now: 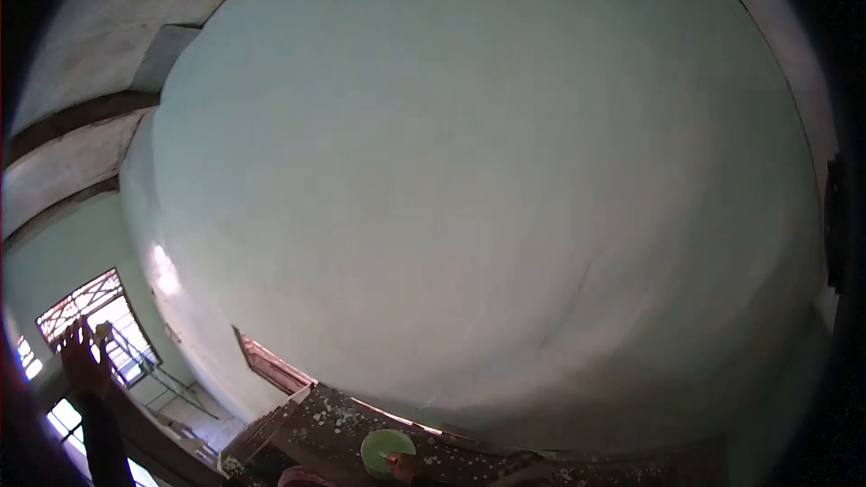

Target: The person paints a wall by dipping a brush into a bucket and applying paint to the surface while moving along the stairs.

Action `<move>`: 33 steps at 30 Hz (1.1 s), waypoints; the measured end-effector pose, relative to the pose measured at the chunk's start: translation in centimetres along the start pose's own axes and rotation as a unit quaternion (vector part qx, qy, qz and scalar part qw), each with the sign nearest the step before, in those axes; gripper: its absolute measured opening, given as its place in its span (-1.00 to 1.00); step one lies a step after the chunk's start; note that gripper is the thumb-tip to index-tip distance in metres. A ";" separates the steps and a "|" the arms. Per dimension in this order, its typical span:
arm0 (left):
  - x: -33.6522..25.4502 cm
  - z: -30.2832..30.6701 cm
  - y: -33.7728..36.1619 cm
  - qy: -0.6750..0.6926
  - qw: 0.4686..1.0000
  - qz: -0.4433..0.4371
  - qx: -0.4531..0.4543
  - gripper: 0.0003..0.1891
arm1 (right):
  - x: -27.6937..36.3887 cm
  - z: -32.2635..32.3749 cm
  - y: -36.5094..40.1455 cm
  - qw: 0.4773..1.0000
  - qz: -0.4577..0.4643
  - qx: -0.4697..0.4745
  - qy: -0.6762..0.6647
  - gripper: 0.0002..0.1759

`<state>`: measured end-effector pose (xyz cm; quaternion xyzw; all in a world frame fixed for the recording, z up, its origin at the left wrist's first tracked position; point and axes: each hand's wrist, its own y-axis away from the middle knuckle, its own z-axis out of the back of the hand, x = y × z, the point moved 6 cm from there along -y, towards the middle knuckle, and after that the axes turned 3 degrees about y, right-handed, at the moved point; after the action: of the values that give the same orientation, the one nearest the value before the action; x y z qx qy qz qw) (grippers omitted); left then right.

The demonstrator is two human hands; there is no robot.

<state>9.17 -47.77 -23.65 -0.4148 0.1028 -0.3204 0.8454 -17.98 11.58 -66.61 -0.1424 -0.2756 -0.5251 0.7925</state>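
Note:
My left hand (86, 365) is raised at the far left, dark against the bright window behind it. Its fingers are stretched up and apart, and I make out nothing held in them. Low in the middle, my right hand (406, 466) is at the right side of a round, light green bowl (381, 444). The thumb lies over the rim and the fingers are closed on that edge; the bowl's contents are too small to tell. Under the bowl is a dark plank surface (334, 424) spattered with pale spots.
A large pale green wall (469, 198) fills most of the view. A barred window (126, 325) and a thin-railed frame (176, 388) are at lower left. A reddish wooden frame (271, 365) is at the wall's lower edge. A pinkish rounded thing (305, 477) shows beside the bowl.

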 end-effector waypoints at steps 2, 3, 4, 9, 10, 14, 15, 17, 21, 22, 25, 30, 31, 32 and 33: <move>-0.2 1.0 -0.3 0.032 0.999 -0.001 0.016 -0.50 | 0.2 0.0 0.0 0.999 0.029 0.036 -0.025 -0.59; 0.3 -0.2 -0.2 0.028 0.999 -0.014 -0.015 -0.51 | 0.4 -0.1 0.0 0.997 0.046 0.055 -0.040 -0.60; 1.0 -1.3 0.0 0.024 0.998 -0.028 -0.046 -0.52 | 0.8 0.0 0.0 0.994 0.063 0.076 -0.055 -0.60; 0.3 0.6 -0.5 0.117 0.993 -0.031 -0.010 -0.56 | 0.1 -3.9 -2.2 0.991 0.068 -0.079 0.085 -0.65; 0.8 0.1 -0.4 0.118 0.993 -0.027 0.005 -0.57 | -1.2 -7.6 -2.0 0.930 0.136 -0.274 0.204 -0.66; -5.1 7.6 0.6 0.009 0.953 -0.208 -0.221 -0.67 | -2.1 -6.1 -1.6 0.999 -0.024 0.026 0.026 -0.67; -5.7 5.8 0.4 0.012 0.948 -0.225 -0.224 -0.67 | -3.0 -6.7 -2.1 0.999 -0.027 0.015 0.036 -0.67; -6.9 -1.8 5.9 0.248 0.880 -0.330 -0.234 -0.42 | -3.6 -7.7 -1.9 0.999 -0.040 0.004 0.035 -0.68; -5.0 -12.2 10.6 0.357 0.832 -0.402 -0.136 -0.32 | -2.6 -4.7 -2.1 0.994 -0.084 0.070 0.011 -0.71; -5.3 -13.2 11.4 0.355 0.836 -0.406 -0.098 -0.35 | -2.6 -4.1 -2.0 0.992 -0.095 0.078 -0.017 -0.72; -8.1 -15.2 15.5 0.353 0.850 -0.390 0.006 -0.44 | -6.9 -11.1 -4.0 0.998 -0.061 0.006 -0.002 -0.66; -19.5 -19.2 27.0 0.391 0.870 -0.271 0.130 -0.58 | -9.9 -4.9 -7.0 0.996 0.011 -0.068 0.063 -0.70; -21.3 -19.5 28.5 0.397 0.867 -0.257 0.159 -0.61 | -10.1 -3.6 -7.4 0.994 0.017 -0.078 0.068 -0.70; -23.1 -19.7 29.6 0.402 0.861 -0.247 0.190 -0.64 | -10.2 -2.7 -7.5 0.993 0.020 -0.088 0.070 -0.70; -24.7 -19.8 30.6 0.407 0.853 -0.239 0.222 -0.66 | -10.3 -2.0 -7.4 0.993 0.021 -0.098 0.069 -0.71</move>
<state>-4.68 -31.08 -61.96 -0.0599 0.2613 -0.6675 0.6947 -27.21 15.25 -74.75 -0.1884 -0.1648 -0.5417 0.8025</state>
